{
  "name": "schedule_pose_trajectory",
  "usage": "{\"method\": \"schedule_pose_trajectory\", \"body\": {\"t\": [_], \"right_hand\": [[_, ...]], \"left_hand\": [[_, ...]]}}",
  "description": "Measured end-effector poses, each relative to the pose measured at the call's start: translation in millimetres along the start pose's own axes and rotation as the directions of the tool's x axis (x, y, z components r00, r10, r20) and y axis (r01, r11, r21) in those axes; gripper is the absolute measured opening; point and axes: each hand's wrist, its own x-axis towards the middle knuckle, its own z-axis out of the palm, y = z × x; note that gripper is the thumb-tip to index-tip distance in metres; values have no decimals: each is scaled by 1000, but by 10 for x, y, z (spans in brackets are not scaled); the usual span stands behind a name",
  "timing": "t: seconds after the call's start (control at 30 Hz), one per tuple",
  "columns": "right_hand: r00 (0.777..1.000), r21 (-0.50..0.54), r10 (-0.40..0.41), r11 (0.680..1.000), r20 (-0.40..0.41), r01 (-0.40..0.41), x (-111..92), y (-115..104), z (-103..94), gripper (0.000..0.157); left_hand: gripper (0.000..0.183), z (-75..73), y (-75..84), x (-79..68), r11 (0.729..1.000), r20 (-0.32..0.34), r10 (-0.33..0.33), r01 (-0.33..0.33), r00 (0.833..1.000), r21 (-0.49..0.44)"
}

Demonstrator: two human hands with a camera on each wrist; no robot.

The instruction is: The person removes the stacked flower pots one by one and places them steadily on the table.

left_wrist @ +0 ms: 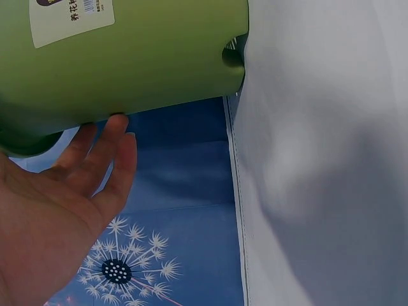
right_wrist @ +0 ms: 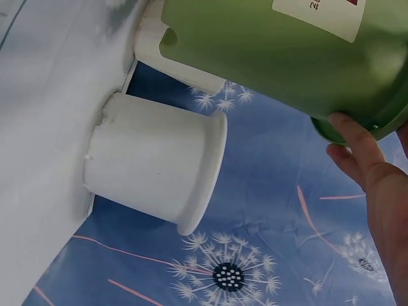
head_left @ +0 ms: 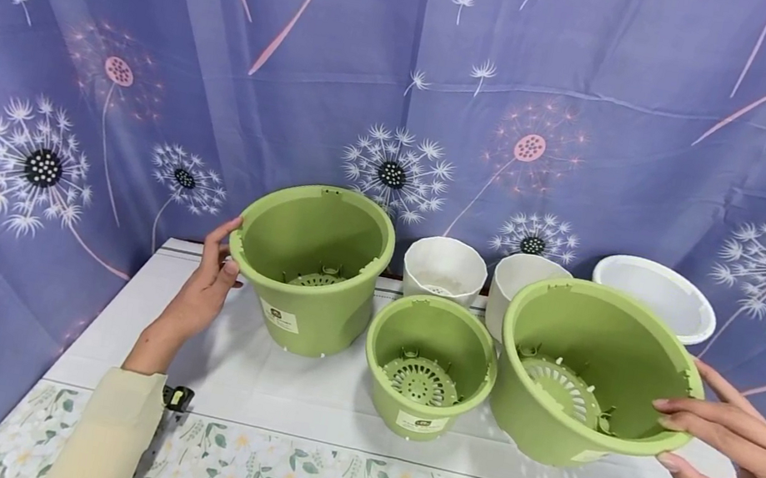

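Observation:
In the head view, a large green flowerpot (head_left: 331,319) stands at the left. My left hand (head_left: 200,295) touches its outer wall below the rim with fairly straight fingers, as the left wrist view also shows. At the right, a second large green flowerpot (head_left: 535,421) leans toward me, its slotted bottom visible. My right hand (head_left: 763,468) grips that pot's rim, with two fingertips inside and other fingers outside, under the lip. Whether its base fully rests on the table cannot be told. Between these two sits a smaller green flowerpot (head_left: 400,411), touched by neither hand.
Behind the green pots stand two white scalloped pots (head_left: 445,266) and a white round-rimmed pot (right_wrist: 153,159) at the far right. A white table (head_left: 325,403) with a flowered cloth (head_left: 282,476) bears them all. A blue dandelion curtain (head_left: 297,115) hangs close behind.

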Motion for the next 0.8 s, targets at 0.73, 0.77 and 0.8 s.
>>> {"method": "schedule_pose_trajectory", "body": {"t": [0.73,0.77,0.8], "right_hand": [[992,-12,-125,992,-15,125,-115,164,12,34],[992,-20,-123,992,-10,122,-125,165,6,35],[993,-29,-118,993,-5,118,-130,167,4,35]], "left_hand": [[59,1,-25,-2,1000,0,-3,3,1000,-3],[59,1,-25,-4,1000,1,-4,4,1000,-2],[59,1,-25,-5,1000,1,-2,2,1000,-2]]}}
